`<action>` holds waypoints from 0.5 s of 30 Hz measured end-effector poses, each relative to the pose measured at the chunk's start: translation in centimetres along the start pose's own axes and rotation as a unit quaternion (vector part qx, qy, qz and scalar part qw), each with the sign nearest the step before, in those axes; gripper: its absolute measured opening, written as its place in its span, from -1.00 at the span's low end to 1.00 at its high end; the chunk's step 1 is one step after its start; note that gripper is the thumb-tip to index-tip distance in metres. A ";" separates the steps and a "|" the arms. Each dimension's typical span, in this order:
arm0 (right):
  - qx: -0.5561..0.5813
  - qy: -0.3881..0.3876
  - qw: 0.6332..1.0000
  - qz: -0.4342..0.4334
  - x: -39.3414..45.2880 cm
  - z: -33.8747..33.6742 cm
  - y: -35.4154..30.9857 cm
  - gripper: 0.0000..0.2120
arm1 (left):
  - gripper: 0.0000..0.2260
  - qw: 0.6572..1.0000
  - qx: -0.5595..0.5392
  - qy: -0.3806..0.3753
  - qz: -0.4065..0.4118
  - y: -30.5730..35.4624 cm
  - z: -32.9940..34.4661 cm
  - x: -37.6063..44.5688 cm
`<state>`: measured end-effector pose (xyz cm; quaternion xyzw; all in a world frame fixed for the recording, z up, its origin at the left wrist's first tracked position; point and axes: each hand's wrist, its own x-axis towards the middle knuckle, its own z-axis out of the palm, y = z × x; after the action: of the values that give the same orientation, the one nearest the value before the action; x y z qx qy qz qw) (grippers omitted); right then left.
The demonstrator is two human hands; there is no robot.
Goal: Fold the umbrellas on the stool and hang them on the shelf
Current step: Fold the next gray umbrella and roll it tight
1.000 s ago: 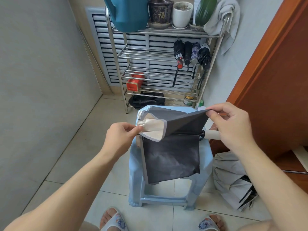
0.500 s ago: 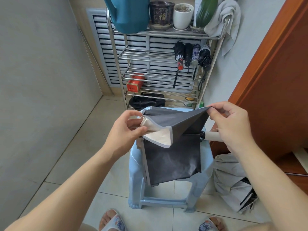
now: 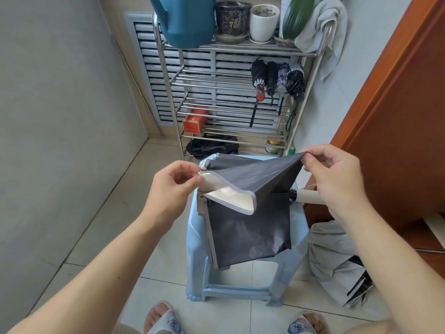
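Umbrella (image 3: 250, 213) lies across the top of the pale blue stool (image 3: 195, 239) at the centre of the frame, its dark grey cloth half gathered, one flap hanging over the near edge and its pale handle (image 3: 307, 195) poking out to the right. The left hand (image 3: 172, 183) pinches the cream-lined hem of a cloth panel between thumb and fingers; the right hand (image 3: 337, 174) pinches the far corner of the same panel and lifts it taut above the stool.

The cloth looks thin, light and limp, likely a little slick, so it should crease easily but slide out of a loose fold. The best hold is probably at the hems and rib tips, where the fabric is stiffened, with the handle as the firm grip for carrying. The thin ribs seem the fragile part and would not like twisting.

A second umbrella (image 3: 337, 261), light grey and crumpled, sits on the floor at lower right beside the stool. Behind, in the upper middle of the frame, the steel shelf (image 3: 168, 75) already carries four folded umbrellas (image 3: 277, 78) hanging from a rail, with pots and a blue watering can (image 3: 187, 18) on top.
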<state>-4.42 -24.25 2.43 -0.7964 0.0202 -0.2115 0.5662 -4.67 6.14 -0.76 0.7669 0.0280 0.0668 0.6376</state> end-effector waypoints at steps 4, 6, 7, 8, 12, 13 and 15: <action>0.002 -0.001 1.000 0.000 -0.1 -0.1 0.0 -0.71 | -0.81 0.997 0.067 0.000 0.024 -0.2 0.5 -0.4; 0.002 -0.003 1.000 -0.002 -0.1 -0.1 0.0 -0.74 | -0.84 0.992 0.119 0.002 0.042 -0.3 0.8 -0.5; 0.001 -0.004 1.000 -0.003 -0.1 -0.1 0.0 -0.74 | -0.86 0.988 0.143 0.006 0.056 -0.3 0.8 -0.5; 0.000 -0.004 1.000 -0.004 -0.1 -0.1 0.0 -0.74 | -0.86 0.984 0.164 0.010 0.069 -0.3 0.7 -0.5; 0.000 -0.010 1.000 -0.009 -0.1 -0.3 -0.3 -0.74 | -0.85 0.970 0.223 0.034 0.090 0.5 0.3 -0.4; -0.002 -0.013 1.000 -0.013 -0.2 -0.4 -0.3 -0.73 | -0.83 0.966 0.239 0.047 0.082 1.0 0.2 -0.7; -0.011 -0.023 0.999 -0.020 -0.4 -1.0 -0.2 -0.70 | -0.74 0.963 0.259 0.067 0.027 1.8 -0.1 -1.5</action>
<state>-5.18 -24.92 2.76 -0.8076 -0.0064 -0.2042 0.5532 -6.26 5.73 0.95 0.8999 0.0668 0.1257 0.4122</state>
